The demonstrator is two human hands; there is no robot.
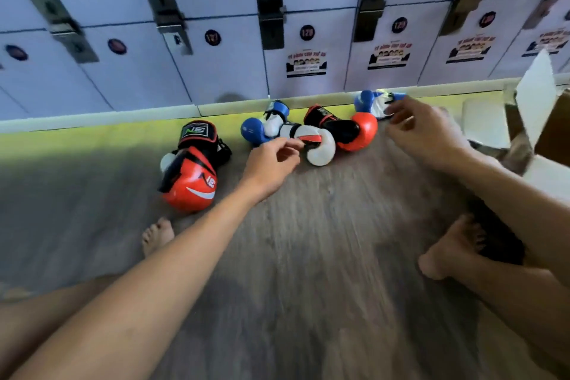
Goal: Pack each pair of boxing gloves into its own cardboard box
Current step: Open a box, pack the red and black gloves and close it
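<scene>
Reaching for the blue-and-white pair: my left hand (271,163) is curled at the near blue-white glove (290,133), grip unclear through the blur, and my right hand (422,129) is spread, unclenched, over the far blue-white glove (374,102) by the locker base. I'd grab each at the cuff, leave the red glove (345,129) lying between them, then carry both together to the open cardboard box (553,129) at far right.

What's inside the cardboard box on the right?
The cardboard box shows only a brown inner wall behind its raised white flap. The flap and the picture's edge hide the rest, so what lies inside cannot be told.
</scene>
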